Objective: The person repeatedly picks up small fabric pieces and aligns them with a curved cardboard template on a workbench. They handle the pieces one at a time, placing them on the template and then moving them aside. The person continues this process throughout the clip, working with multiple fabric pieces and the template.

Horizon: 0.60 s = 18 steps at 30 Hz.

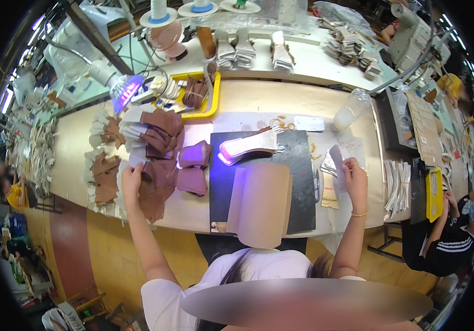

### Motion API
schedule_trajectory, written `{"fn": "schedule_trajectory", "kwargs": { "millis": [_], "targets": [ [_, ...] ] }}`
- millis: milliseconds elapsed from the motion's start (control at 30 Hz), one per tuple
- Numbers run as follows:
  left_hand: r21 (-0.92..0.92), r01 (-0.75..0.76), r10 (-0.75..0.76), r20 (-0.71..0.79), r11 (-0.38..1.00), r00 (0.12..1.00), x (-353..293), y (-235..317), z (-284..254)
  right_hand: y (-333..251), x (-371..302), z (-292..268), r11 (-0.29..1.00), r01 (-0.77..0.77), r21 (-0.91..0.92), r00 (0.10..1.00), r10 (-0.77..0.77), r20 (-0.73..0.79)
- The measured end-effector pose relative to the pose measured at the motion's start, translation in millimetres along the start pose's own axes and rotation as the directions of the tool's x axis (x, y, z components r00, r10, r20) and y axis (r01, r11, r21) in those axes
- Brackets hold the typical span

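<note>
My left hand [132,181] is closed at the edge of a heap of brown leather pieces [157,185] with pale backs, its fingertips pinching one piece. On the other side, my right hand [355,174] pinches a thin grey piece [336,156] beside a small stack of whitish cut pieces [329,166]. Between my hands lies a black mat [300,190]. A curved sheet of tan board [261,204] rests on its near part. Beyond it is a stack of pale cut pieces [250,147] with fringed ends.
A lamp [125,91] throws violet light over the left side. Behind stand a yellow tray [213,99] and a clear bottle [352,107] of pale liquid. Two purple-lit stacks [192,181] sit left of the mat. At right, another person [441,231] works near a yellow bin [434,193].
</note>
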State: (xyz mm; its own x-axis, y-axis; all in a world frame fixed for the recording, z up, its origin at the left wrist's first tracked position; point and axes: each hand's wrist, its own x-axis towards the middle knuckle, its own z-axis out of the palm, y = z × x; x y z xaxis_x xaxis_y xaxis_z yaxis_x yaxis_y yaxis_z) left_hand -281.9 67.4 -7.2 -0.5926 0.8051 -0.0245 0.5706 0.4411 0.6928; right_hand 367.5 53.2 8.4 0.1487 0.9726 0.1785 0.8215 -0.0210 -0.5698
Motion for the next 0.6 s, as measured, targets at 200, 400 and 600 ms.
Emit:
{"fn": "schedule_trajectory", "kwargs": {
  "millis": [200, 400, 600],
  "targets": [
    [-0.406, 0.228, -0.174, 0.166, 0.885, 0.971, -14.0, 19.7, -21.4, -4.4, -2.4, -0.6, 0.998, -0.056, 0.015, 0.998, 0.055, 0.026],
    [-0.532, -0.019, 0.177, 0.249, 0.847, 0.952, -66.4, 90.8, -60.8, -18.5, -3.6, -4.4, 0.99, -0.01, 0.142, 0.999, 0.015, -0.035],
    [-0.727, 0.209, 0.455, 0.599, 0.654, 0.659, -165.1, 173.8, -12.8, -49.4, -2.1, 1.7, 0.961, 0.023, 0.275, 1.0, -0.021, -0.01]
  ]
}}
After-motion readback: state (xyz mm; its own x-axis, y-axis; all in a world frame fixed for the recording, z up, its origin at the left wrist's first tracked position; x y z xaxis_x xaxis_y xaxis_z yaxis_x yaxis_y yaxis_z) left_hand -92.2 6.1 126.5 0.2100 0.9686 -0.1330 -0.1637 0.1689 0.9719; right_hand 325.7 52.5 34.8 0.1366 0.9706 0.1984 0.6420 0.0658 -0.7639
